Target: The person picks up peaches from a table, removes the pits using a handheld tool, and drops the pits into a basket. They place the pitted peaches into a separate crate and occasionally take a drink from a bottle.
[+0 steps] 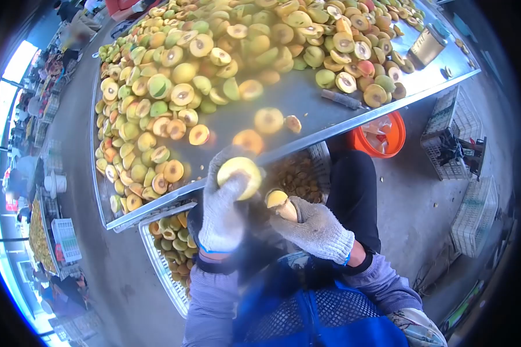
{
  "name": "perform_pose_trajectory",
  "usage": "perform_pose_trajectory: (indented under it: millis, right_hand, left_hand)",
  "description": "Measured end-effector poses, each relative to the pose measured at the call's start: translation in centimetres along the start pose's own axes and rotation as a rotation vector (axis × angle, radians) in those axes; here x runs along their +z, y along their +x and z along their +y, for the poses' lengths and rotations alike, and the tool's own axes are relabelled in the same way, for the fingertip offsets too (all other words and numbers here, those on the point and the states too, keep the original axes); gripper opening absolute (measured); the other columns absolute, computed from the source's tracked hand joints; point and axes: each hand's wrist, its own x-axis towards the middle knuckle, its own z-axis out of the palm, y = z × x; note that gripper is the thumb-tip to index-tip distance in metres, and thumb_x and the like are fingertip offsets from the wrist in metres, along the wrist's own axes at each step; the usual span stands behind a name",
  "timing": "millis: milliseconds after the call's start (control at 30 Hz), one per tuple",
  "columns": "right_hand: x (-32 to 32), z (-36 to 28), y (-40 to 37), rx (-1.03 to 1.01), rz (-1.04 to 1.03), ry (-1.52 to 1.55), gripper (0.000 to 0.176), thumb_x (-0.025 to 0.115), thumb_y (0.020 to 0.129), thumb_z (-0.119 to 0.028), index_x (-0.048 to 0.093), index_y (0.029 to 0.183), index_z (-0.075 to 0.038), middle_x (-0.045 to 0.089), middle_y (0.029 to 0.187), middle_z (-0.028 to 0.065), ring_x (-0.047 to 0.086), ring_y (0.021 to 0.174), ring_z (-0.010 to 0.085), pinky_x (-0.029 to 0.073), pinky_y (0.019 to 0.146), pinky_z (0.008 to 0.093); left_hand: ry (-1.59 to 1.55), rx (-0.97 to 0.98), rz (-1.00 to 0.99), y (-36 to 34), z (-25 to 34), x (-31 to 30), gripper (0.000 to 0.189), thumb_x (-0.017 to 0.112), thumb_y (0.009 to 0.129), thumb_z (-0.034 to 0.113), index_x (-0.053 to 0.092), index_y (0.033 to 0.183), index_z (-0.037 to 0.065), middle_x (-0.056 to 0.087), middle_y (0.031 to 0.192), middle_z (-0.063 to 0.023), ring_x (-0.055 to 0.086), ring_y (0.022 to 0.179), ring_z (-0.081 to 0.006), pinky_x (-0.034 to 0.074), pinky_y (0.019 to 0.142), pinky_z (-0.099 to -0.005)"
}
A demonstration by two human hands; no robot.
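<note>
Blue mesh apron [312, 318] sits nearest cam, at bottom edge. Above it are both hands in grey knit gloves, held just below the table's front edge.

L hand [223, 214]: fingers clamped round fruit half [239, 176], cut face toward cam, raised in front of table rim.

R hand [315, 228]: fingers closed on small yellow piece [279, 202]. Pit, fruit scrap or tool tip: cannot tell. Piece sits just beside fruit half, lower right of it; contact not clear.

Steel table [298, 98] beyond hands carries large pile of halved fruit [214, 52], yellow-green to orange, w/ a few loose halves near front edge. Dark-handled tool [341, 99] lies on bare steel, right of ctr. Metal can [426, 46] stands at far right corner.

Below table: white crate [168, 243] w/ fruit halves at left, basket of brown pits [298, 173] behind hands, orange bucket [382, 137] at right.
</note>
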Motion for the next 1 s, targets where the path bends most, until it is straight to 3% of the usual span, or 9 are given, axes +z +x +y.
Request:
perform_pose_trajectory:
  millis: [100, 200, 233, 367, 400, 667, 800, 900, 1000]
  right_hand:
    - [0.3, 0.3, -0.1, -0.014, 0.035, -0.075, 0.032, 0.066, 0.090, -0.033, 0.060, 0.108, -0.007, 0.067, 0.076, 0.0034, 0.065, 0.064, 0.0122, 0.052, 0.062, 0.0286]
    - [0.3, 0.3, -0.2, 0.024, 0.004, -0.234, 0.047, 0.058, 0.089, -0.049, 0.060, 0.108, -0.006, 0.066, 0.100, 0.0211, 0.065, 0.094, 0.0402, 0.050, 0.079, 0.0427]
    - [0.4, 0.3, -0.4, 0.025, 0.015, -0.235, 0.047, 0.059, 0.089, -0.049, 0.060, 0.107, -0.006, 0.066, 0.100, 0.0207, 0.065, 0.093, 0.0394, 0.050, 0.079, 0.0422]
    - [0.4, 0.0, -1.2, 0.005, 0.003, -0.133, 0.043, 0.061, 0.090, -0.047, 0.060, 0.106, -0.006, 0.067, 0.097, 0.0190, 0.067, 0.089, 0.0351, 0.051, 0.078, 0.0395]
    - [0.4, -0.2, -1.5, -0.005, -0.017, -0.081, 0.042, 0.061, 0.090, -0.045, 0.060, 0.107, -0.007, 0.067, 0.097, 0.0185, 0.067, 0.088, 0.0338, 0.051, 0.078, 0.0386]
    - [1.1, -0.2, -2.0, -0.009, -0.060, -0.040, 0.038, 0.061, 0.091, -0.039, 0.061, 0.114, -0.008, 0.069, 0.098, 0.0148, 0.068, 0.091, 0.0279, 0.051, 0.081, 0.0360]
    - [1.3, 0.1, -2.4, -0.069, -0.081, 0.030, 0.037, 0.059, 0.091, -0.035, 0.061, 0.116, -0.007, 0.069, 0.100, 0.0140, 0.067, 0.092, 0.0258, 0.051, 0.082, 0.0355]
    - [1.6, 0.0, -2.7, -0.066, -0.118, 0.229, 0.027, 0.065, 0.093, -0.027, 0.061, 0.114, -0.009, 0.061, 0.072, -0.0011, 0.057, 0.060, 0.0053, 0.045, 0.054, 0.0208]
    - [1.5, 0.1, -3.3, -0.071, -0.168, 0.361, 0.020, 0.064, 0.094, -0.024, 0.061, 0.105, -0.007, 0.060, 0.069, 0.0004, 0.056, 0.055, 0.0069, 0.042, 0.049, 0.0213]
  left_hand:
    - [0.322, 0.259, 0.009, -2.1, -0.7, 1.6, 0.048, 0.070, 0.081, 0.011, 0.054, 0.125, 0.002, 0.062, 0.113, -0.0104, 0.063, 0.096, -0.0198, 0.052, 0.085, -0.0302]
    - [1.067, 0.487, -0.036, -2.1, -0.5, 0.9, 0.047, 0.073, 0.077, 0.006, 0.057, 0.121, 0.001, 0.062, 0.111, -0.0104, 0.062, 0.098, -0.0220, 0.051, 0.088, -0.0333]
    - [1.258, 0.574, -0.049, -1.8, -0.9, 0.5, 0.047, 0.074, 0.076, 0.005, 0.058, 0.120, 0.001, 0.062, 0.111, -0.0103, 0.062, 0.098, -0.0223, 0.050, 0.088, -0.0339]
    - [0.116, 0.023, 0.002, -2.1, -1.1, 0.4, 0.038, 0.060, 0.092, 0.030, 0.059, 0.118, 0.001, 0.064, 0.111, -0.0131, 0.062, 0.102, -0.0257, 0.051, 0.087, -0.0362]
    - [-0.121, -0.026, -0.025, -2.8, -1.0, 0.7, 0.046, 0.047, 0.100, 0.041, 0.057, 0.121, 0.001, 0.063, 0.114, -0.0144, 0.063, 0.103, -0.0264, 0.052, 0.087, -0.0369]
    - [0.345, 0.328, -0.036, -3.8, -3.3, 0.7, 0.052, 0.045, 0.101, 0.042, 0.051, 0.129, -0.001, 0.061, 0.123, -0.0183, 0.064, 0.104, -0.0296, 0.053, 0.090, -0.0386]
    - [0.025, 0.248, 0.012, -5.2, -2.7, 2.5, 0.056, 0.046, 0.101, 0.044, 0.049, 0.131, -0.002, 0.060, 0.124, -0.0182, 0.062, 0.106, -0.0293, 0.053, 0.091, -0.0382]
    - [0.343, 0.506, 0.117, -5.8, -3.1, 3.2, 0.055, 0.045, 0.101, 0.044, 0.049, 0.131, -0.002, 0.058, 0.125, -0.0180, 0.061, 0.108, -0.0292, 0.051, 0.092, -0.0369]
    - [0.053, 0.357, -0.010, -7.4, -2.4, 3.8, 0.041, 0.045, 0.102, 0.024, 0.051, 0.133, -0.002, 0.056, 0.129, -0.0182, 0.057, 0.115, -0.0266, 0.047, 0.096, -0.0371]
